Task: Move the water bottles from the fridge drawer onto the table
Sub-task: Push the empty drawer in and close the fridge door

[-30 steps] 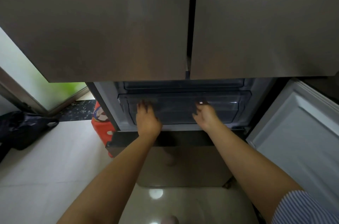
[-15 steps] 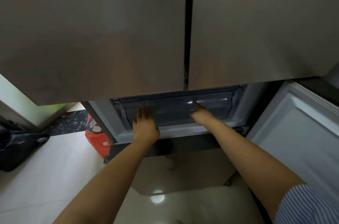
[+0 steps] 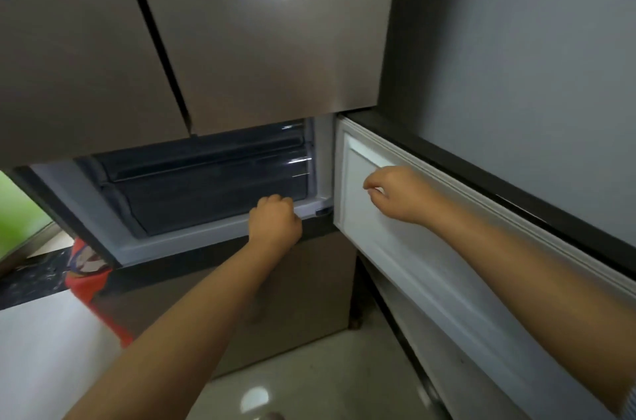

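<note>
Reaching low, your left hand (image 3: pixel 275 221) curls its fingers at the dark fridge drawer (image 3: pixel 213 192) front lip, nearer than your loosely curled, empty right hand (image 3: pixel 399 194); no bottles visible.

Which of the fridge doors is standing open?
The lower right door, swung out with its white inner side showing; the right hand rests on it. The two upper doors are shut. The left hand is at the drawer.
</note>
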